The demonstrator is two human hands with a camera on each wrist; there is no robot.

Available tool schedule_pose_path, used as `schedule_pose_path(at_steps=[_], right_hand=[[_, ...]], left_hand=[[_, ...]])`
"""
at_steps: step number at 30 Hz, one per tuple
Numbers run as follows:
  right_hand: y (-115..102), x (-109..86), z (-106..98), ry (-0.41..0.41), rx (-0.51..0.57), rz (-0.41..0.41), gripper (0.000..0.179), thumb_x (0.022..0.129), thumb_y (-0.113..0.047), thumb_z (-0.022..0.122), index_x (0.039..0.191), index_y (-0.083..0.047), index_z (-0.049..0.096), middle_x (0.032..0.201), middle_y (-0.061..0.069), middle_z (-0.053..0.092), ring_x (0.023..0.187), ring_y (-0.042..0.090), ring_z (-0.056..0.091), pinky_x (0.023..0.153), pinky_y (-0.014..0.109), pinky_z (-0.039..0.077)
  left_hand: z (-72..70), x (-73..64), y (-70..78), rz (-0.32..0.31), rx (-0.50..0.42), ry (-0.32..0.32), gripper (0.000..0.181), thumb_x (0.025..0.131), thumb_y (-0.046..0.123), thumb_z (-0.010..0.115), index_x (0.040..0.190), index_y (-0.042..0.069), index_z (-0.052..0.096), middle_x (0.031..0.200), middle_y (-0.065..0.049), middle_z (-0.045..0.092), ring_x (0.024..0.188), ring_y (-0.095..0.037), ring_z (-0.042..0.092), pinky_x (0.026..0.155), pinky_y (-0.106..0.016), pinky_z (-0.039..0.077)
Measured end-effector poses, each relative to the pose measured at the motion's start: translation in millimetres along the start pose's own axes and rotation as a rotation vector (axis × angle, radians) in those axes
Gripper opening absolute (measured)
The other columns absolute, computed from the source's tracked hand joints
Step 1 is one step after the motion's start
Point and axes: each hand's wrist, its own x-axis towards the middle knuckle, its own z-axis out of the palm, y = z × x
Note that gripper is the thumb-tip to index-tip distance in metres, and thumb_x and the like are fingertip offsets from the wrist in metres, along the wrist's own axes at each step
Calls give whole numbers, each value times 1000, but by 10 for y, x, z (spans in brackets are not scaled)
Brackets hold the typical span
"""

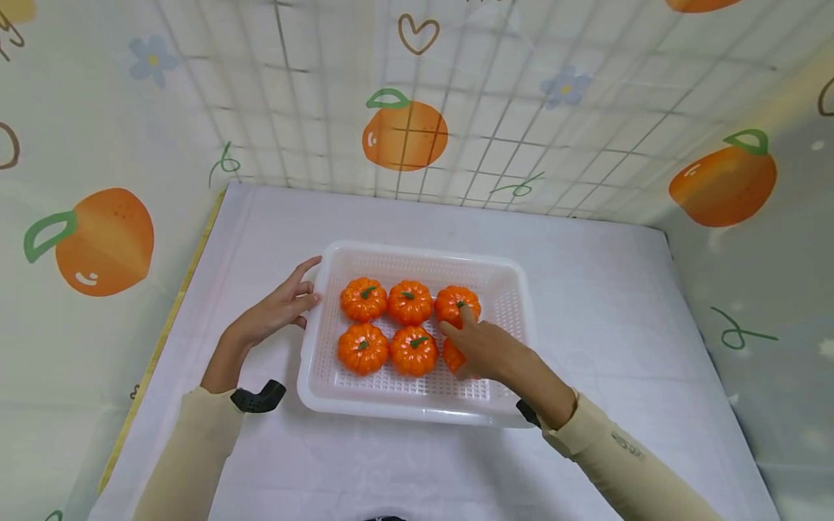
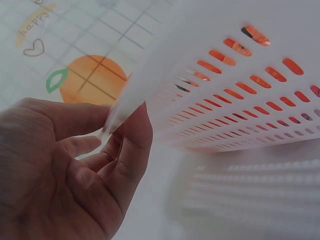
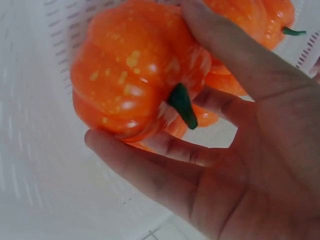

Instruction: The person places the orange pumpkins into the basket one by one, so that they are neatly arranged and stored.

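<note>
A white plastic basket (image 1: 417, 412) with a perforated floor and walls holds two rows of shiny orange pumpkins. My left hand (image 1: 276, 311) is at the basket's left side; in the left wrist view its thumb and fingers (image 2: 132, 145) pinch the rim. Reaching in from the right, my right hand (image 1: 491, 347) covers much of the front-right pumpkin (image 1: 452, 356). The right wrist view has the thumb and fingers curled round this pumpkin (image 3: 130, 70), its green stem facing the palm. Just behind it lies the back-right pumpkin (image 1: 456, 300), overlapped by a fingertip.
Left of the right hand sit a front-middle pumpkin (image 1: 413, 352), a front-left one (image 1: 362, 349) and two in the back row. The basket stands on a white-covered table (image 1: 599, 325). A wire grid (image 1: 495, 145) behind fruit-printed cloth rises at the back.
</note>
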Motion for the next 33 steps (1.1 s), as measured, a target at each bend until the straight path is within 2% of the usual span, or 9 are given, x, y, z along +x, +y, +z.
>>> schedule_pose_path(at_steps=[7,11,16,20,24,26,28,31,33], right_hand=[[-25,45,-5,-24,-19,16,54,78,-15,86,117,-11,49,121,28,43,63,27,50,55,30,49],[-31,25,-16,-10,-11,14,52,78,-12,85,114,-10,48,117,26,43,60,27,51,54,29,50],[-15,0,-22,8,35,4,45,82,-5,80,114,-10,49,124,29,43,55,26,52,51,28,49],[31,-33,-54,20,94,-11,40,84,-9,78,114,-11,53,131,29,46,60,25,54,57,30,50],[91,-107,-104,83,145,-34,32,89,-15,73,116,-14,58,118,21,56,70,22,56,68,35,51],[129,-159,-133,130,167,-38,33,91,-19,71,122,-14,60,108,14,56,74,22,56,70,36,50],[170,-211,-153,186,190,-30,39,93,-23,71,129,-14,59,105,9,55,79,21,56,73,36,51],[218,-288,-190,279,209,-16,45,93,-25,72,134,-14,57,111,8,56,89,22,59,78,38,54],[244,-331,-215,340,201,-13,46,94,-25,71,136,-13,56,119,10,56,97,26,61,82,42,55]], left_hand=[[-15,6,-8,2,5,2,68,106,16,47,160,25,8,128,-25,50,98,-31,60,75,-37,57],[-24,29,-14,6,11,-2,68,106,16,47,160,24,8,127,-26,50,97,-31,60,75,-36,57],[-24,58,-7,-2,15,-7,67,106,16,47,160,24,8,124,-26,50,97,-32,59,75,-35,56],[-34,59,-12,-8,36,-6,67,106,17,47,160,23,8,121,-25,50,96,-32,60,75,-35,56],[-42,31,-13,-4,89,2,68,106,18,48,160,20,7,117,-24,48,95,-30,61,75,-36,56],[-29,9,-10,6,150,18,68,106,18,48,160,17,8,116,-23,48,93,-30,62,76,-38,57],[-1,-15,5,30,258,50,67,106,18,48,160,11,10,116,-23,48,94,-31,61,79,-41,57],[83,-59,69,53,493,123,66,104,17,49,158,4,14,126,-23,44,106,-34,55,91,-48,53],[162,-93,147,65,667,178,66,103,15,52,158,3,17,137,-23,38,118,-37,49,98,-53,47]])
